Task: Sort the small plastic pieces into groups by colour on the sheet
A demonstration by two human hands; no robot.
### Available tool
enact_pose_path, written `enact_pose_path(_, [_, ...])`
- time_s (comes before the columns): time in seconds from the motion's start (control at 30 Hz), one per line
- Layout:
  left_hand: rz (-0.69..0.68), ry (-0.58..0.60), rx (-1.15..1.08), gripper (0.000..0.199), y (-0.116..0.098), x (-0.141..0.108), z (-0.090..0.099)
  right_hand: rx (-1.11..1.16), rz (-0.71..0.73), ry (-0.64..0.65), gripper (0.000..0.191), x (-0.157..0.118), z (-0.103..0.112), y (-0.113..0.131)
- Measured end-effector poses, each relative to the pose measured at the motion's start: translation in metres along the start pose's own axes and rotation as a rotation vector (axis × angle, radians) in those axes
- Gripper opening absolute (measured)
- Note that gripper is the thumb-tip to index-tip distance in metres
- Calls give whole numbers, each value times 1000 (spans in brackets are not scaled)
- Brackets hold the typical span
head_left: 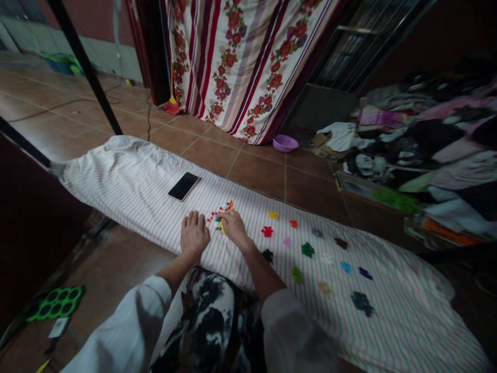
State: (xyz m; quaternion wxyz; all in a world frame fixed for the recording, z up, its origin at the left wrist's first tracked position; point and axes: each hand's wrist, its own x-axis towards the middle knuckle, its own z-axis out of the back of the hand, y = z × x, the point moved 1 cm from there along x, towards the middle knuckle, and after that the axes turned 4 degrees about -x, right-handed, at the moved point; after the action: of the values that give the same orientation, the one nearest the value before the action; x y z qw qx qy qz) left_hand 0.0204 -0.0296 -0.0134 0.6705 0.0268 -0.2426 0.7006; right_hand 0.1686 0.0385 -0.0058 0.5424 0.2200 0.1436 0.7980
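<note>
hands [195, 232]: 2; phone [184, 186]: 1; mixed pile [218, 220]: 1; single-colour piles [308, 249]: 14

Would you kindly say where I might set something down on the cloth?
The cloth is bare left of the phone and right of the dark grey pile. Mixed coloured pieces crowd the right hand; small piles spread to its right.

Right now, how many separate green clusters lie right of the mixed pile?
2: the dark green cluster, and the lime green cluster, lower in the picture and slightly left. Others could be hidden under the right hand or right forearm.
</note>
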Motion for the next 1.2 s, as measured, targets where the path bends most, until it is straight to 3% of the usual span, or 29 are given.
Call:
enact_pose_path(0.2, [0, -7, 8, 41, 0, 0, 1, 25, -20, -70, 20, 3, -3, -6])
enact_pose_path(0.47, [2, -5, 5, 40, -1, 0, 2, 104, -39, -117, 10, -6, 8, -8])
enact_pose_path(0.8, [4, -12, -4, 41, -1, -1, 1, 312, -229, -198, 16, -25, 14, -13])
enact_pose_path(1.03, [-6, -20, -10, 40, -1, -2, 2, 364, -245, -231, 16, -42, 21, -28])
enact_pose_path(1.2, [-15, -9, 14, 41, -1, -2, 2, 349, -272, -329, 17, -53, 35, -55])
